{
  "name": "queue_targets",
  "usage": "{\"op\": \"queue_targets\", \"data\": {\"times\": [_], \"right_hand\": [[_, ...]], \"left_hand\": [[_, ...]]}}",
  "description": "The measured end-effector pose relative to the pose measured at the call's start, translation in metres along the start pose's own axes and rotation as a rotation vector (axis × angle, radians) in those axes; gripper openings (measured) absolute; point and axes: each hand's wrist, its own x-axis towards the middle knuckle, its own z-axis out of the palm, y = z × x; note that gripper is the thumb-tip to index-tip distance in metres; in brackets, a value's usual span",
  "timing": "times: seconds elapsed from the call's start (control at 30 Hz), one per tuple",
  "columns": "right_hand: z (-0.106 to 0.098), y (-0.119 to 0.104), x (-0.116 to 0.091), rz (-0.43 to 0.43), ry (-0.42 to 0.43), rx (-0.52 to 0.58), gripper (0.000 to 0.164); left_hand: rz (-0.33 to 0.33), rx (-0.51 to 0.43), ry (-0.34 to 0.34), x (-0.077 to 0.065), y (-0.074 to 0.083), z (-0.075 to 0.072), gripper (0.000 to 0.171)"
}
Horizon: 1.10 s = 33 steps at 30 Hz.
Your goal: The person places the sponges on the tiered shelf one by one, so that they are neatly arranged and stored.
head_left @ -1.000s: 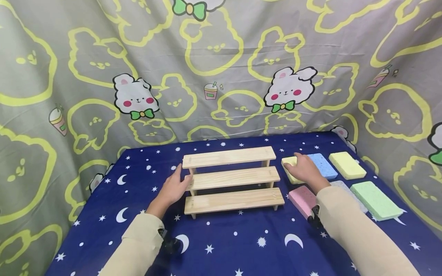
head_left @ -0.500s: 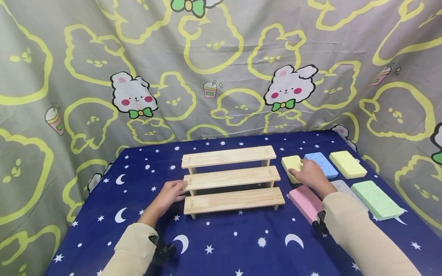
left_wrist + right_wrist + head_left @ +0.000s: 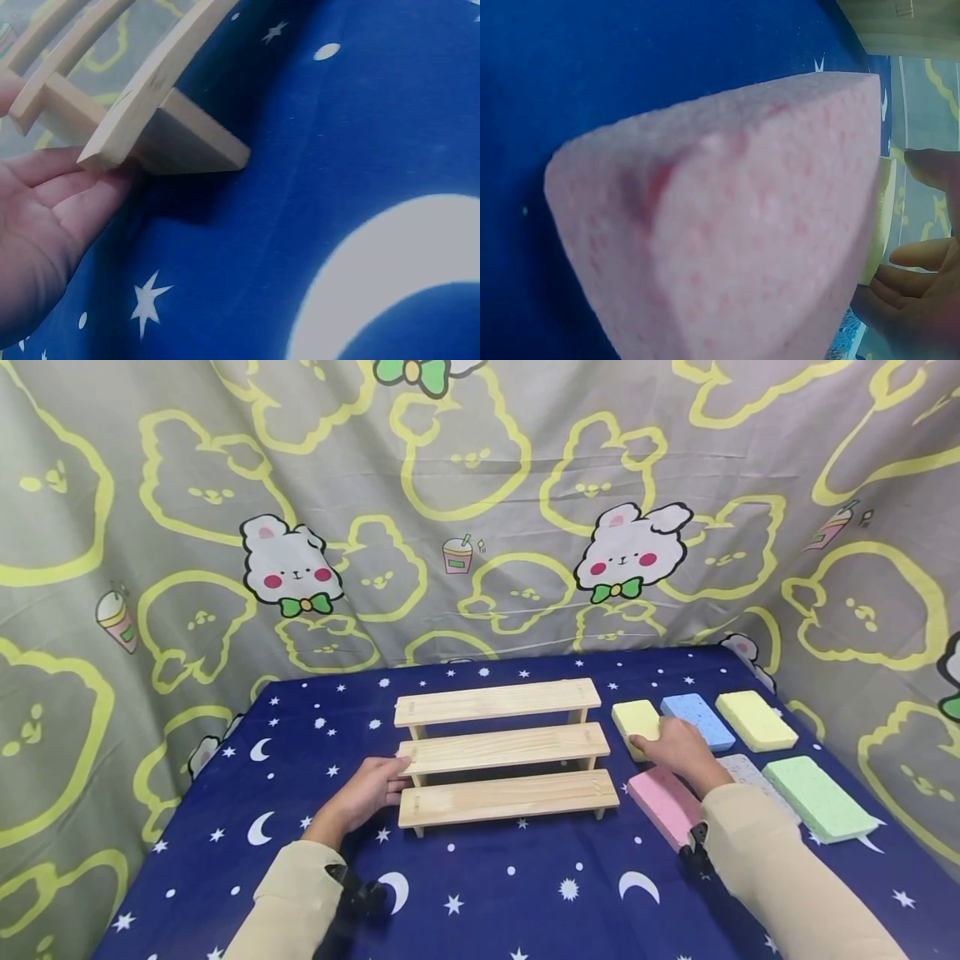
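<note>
A three-tier wooden display stand (image 3: 504, 747) stands mid-table. At its left end my left hand (image 3: 367, 797) holds the middle shelf, thumb on top and fingers below. In the left wrist view these fingers (image 3: 67, 195) reach behind the front shelf (image 3: 150, 90). My right hand (image 3: 681, 753) is at the right edge of the small yellow sponge (image 3: 634, 720), its thumb stretched toward it. In the right wrist view the thumb and fingers (image 3: 919, 255) are apart, with the fingertips beside that yellow sponge (image 3: 883, 217). A pink sponge (image 3: 663, 802) lies below the right hand and fills much of this view.
Further right lie a blue sponge (image 3: 699, 722), a larger yellow sponge (image 3: 756, 721), a grey sponge (image 3: 753, 781) and a green sponge (image 3: 819, 797). The table has a dark blue cloth (image 3: 525, 902) with stars and moons. A patterned curtain (image 3: 480, 485) hangs behind and at both sides.
My left hand has gone from beside the upper shelves down to the middle shelf's end, fingers now under it. My right hand has drawn back toward the right, uncovering more of the small yellow sponge.
</note>
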Motion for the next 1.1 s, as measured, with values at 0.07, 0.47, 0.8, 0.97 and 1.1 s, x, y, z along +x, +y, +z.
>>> {"op": "queue_targets", "data": {"times": [0.07, 0.47, 0.8, 0.97, 1.1], "right_hand": [[0.002, 0.0, 0.0, 0.012, -0.002, 0.007, 0.072], [0.012, -0.001, 0.001, 0.029, 0.023, -0.005, 0.071], [0.01, -0.002, -0.003, 0.038, 0.04, 0.023, 0.065], [0.008, 0.001, -0.002, 0.025, 0.054, 0.046, 0.064], [0.003, 0.001, -0.002, -0.005, 0.067, 0.045, 0.064]], "left_hand": [[-0.001, -0.014, -0.022, 0.0, 0.0, -0.002, 0.052], [0.032, -0.067, -0.052, -0.001, -0.003, -0.006, 0.052], [0.064, -0.064, -0.075, 0.001, -0.006, -0.008, 0.053], [0.066, -0.073, -0.047, -0.001, -0.006, -0.007, 0.052], [0.062, -0.079, -0.032, 0.0, -0.006, -0.006, 0.053]]}}
